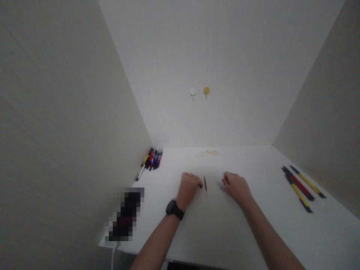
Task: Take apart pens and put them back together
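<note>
My left hand (189, 189), with a black watch (174, 209) on its wrist, rests on the white table with curled fingers. A small dark piece shows at its fingertips, too small to name. Just right of it lies a thin pen refill (205, 183), dark at the far part and pale at the near end. On the other side, my right hand (237, 187) is closed, its fingertips at a clear pen barrel (219, 184) that slants across the table. Part of that barrel is hidden by the fingers.
A pile of pens (153, 159) lies in the back left corner. Several yellow or red pens with black ends (302, 183) lie at the right. A blurred dark object (125, 215) is at the left edge. Two hooks (206, 90) hang on the back wall; walls enclose both sides.
</note>
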`<move>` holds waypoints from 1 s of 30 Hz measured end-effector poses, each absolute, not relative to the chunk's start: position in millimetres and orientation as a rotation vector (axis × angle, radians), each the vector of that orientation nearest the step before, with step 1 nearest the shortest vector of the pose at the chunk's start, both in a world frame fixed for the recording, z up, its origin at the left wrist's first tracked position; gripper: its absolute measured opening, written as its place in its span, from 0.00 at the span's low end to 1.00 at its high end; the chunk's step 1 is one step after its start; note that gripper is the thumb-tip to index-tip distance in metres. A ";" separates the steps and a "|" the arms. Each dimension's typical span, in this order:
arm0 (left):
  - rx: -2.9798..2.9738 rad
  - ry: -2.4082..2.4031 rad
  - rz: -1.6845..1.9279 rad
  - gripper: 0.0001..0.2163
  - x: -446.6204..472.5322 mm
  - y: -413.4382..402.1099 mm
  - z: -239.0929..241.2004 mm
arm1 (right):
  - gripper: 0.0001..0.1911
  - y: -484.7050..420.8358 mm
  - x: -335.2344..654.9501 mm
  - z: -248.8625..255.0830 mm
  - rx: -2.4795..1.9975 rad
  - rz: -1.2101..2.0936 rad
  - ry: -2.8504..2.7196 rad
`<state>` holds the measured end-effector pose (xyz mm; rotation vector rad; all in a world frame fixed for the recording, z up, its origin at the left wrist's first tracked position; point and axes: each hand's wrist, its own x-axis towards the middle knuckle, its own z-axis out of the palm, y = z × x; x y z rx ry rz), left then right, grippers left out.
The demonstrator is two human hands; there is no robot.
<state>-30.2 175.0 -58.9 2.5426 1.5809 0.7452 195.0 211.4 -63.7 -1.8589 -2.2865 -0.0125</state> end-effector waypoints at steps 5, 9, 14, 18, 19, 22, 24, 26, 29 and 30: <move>2.527 1.675 0.810 0.18 -28.9 175.8 -59.6 | 0.09 212.2 196.1 -65.6 -1.839 -0.009 -2.284; 2.367 1.898 0.938 0.18 -30.5 176.2 -58.3 | 0.08 212.3 196.9 -66.0 -1.809 0.005 -2.279; 2.189 2.074 1.099 0.16 -32.8 176.6 -57.4 | 0.08 211.4 196.7 -64.6 -1.814 0.015 -2.290; 2.133 2.139 1.201 0.14 -34.1 177.2 -58.5 | 0.13 211.3 195.9 -64.2 -1.834 0.009 -2.273; 2.114 2.155 1.221 0.14 -34.7 177.5 -58.9 | 0.15 211.5 195.7 -64.2 -1.846 0.012 -2.261; 2.058 2.202 1.258 0.12 -36.7 178.5 -59.9 | 0.18 212.2 195.3 -64.0 -1.882 0.036 -2.234; 2.030 2.218 1.277 0.11 -37.8 179.0 -59.9 | 0.19 212.4 195.0 -63.3 -1.897 0.040 -2.232; 1.998 2.218 1.300 0.11 -38.2 179.2 -59.1 | 0.20 212.0 194.9 -62.1 -1.934 0.030 -2.212; 1.934 2.232 1.333 0.11 -37.8 178.6 -56.8 | 0.22 210.4 196.3 -59.5 -2.052 0.027 -2.112; 1.910 2.242 1.347 0.11 -37.7 178.4 -56.2 | 0.23 209.8 197.3 -58.6 -2.097 0.037 -2.070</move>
